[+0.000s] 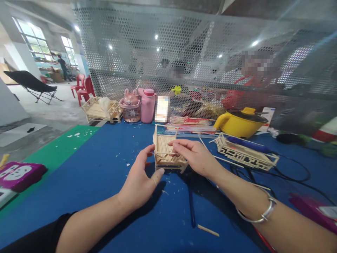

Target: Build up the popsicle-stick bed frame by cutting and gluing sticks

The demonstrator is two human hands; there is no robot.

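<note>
A small model bed built of pale wooden sticks (168,140) stands upright on the blue table, with a slatted top and thin rails. My left hand (142,175) is curved around its near left corner, fingers at the side and thumb by the front leg. Over the right part of the model, my right hand (195,154) has its thumb and fingers pinched together at the end of a thin wooden stick (164,153) that crosses the front. The fingers partly hide that end. A loose short stick (207,230) lies nearer me.
A longer stick model (244,154) with a blue-handled tool (247,144) on it lies right, beside black cables. Behind are a yellow pot (239,124), packs of sticks (189,124), a pink bottle (147,107) and another stick model (101,109). A perforated metal screen (147,45) rises beyond.
</note>
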